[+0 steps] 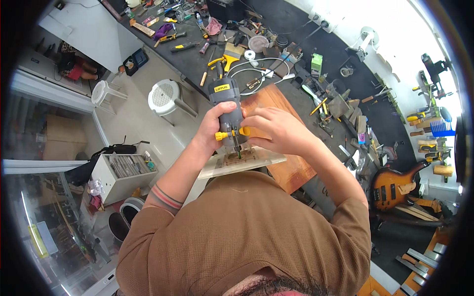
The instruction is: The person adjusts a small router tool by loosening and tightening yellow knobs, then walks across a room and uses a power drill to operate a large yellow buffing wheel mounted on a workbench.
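- Our left hand (210, 127) is clamped round the grey router (229, 117).
- Our right hand (277, 129): beside its yellow knob (244, 131); we can't tell grip.
- Pale board (269, 161) below.

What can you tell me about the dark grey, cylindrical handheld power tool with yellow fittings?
The dark grey, cylindrical handheld power tool looks mostly plastic, with a yellow label near its top and a yellow knob low on its left. The person's left hand grips its body; the right hand has its fingers at its lower right side. Its lower end is at the pale, flat board; whether it is running cannot be told.
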Motion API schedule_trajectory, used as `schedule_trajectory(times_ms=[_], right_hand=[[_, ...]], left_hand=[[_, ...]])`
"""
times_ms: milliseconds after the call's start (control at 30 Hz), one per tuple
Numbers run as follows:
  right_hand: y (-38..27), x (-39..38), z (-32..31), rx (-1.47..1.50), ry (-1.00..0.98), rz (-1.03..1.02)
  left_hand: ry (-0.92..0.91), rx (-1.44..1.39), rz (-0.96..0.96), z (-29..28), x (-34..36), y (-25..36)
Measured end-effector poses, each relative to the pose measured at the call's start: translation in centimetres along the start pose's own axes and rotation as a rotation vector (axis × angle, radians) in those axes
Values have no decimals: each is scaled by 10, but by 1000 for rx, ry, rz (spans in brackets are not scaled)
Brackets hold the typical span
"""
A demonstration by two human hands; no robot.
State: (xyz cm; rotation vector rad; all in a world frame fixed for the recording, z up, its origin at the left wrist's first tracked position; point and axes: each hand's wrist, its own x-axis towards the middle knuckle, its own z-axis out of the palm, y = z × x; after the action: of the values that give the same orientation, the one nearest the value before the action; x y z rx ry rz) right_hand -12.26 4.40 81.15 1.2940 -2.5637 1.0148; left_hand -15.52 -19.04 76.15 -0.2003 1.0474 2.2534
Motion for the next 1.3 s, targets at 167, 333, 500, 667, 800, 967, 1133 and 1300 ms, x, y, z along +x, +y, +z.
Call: schedule_trajectory(times_ms=[167,333,500,667,800,967,1133,1300], right_hand=[[3,14,7,19,0,-62],[-1,21,13,448,-97,359],[13,22,25,94,10,-124],[6,25,17,582,-56,507],[20,16,24,474,-50,106],[6,19,11,538,-11,313],[6,7,-2,684,-79,522],[12,8,9,772,-15,600]], left_hand=[[108,-2,17,-9,-6,-2],[26,-27,57,-22,-4,0],[94,-28,34,-25,-5,1],[98,-25,35,-22,-6,1],[117,-26,57,-16,-4,1],[122,12,49,-18,-1,1],[119,4,66,-11,0,3],[100,-20,56,-10,4,1]])
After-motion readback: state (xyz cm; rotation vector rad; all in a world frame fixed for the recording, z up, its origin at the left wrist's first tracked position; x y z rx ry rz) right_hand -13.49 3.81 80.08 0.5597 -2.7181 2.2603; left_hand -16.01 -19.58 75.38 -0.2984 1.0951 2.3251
